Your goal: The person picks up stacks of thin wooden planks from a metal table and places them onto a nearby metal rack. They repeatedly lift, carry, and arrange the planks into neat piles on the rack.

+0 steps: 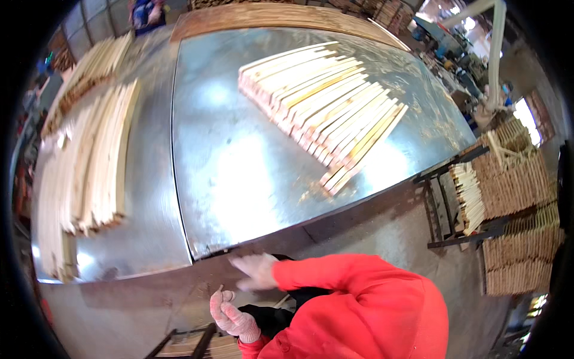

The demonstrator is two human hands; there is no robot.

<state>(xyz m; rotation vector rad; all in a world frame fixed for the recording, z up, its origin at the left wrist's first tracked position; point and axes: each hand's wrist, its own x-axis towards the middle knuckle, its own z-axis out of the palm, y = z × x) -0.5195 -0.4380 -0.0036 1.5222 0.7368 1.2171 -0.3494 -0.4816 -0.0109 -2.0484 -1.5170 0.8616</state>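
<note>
Both hands wear pale, whitish-pink work gloves and hang in front of the metal table's near edge. My left hand (232, 315) is closed, its fingers bent together; whatever they may hold is too small to make out. Just above it, my right hand (256, 271) reaches leftward from a red sleeve. Its fingers look stretched out, slightly blurred, and nothing shows in them. Beyond the hands, a slanting stack of wooden strips (326, 102) lies on the shiny metal table (209, 149). More wooden strips (98, 158) lie in bundles on its left section.
A long brown board (281, 17) lies along the table's far edge. To the right, tall stacks of wooden strips (517, 179) stand beside a dark metal rack (460, 239). A dark-legged frame with wood (197, 346) is low by my left hand. Machinery (454, 54) fills the far right.
</note>
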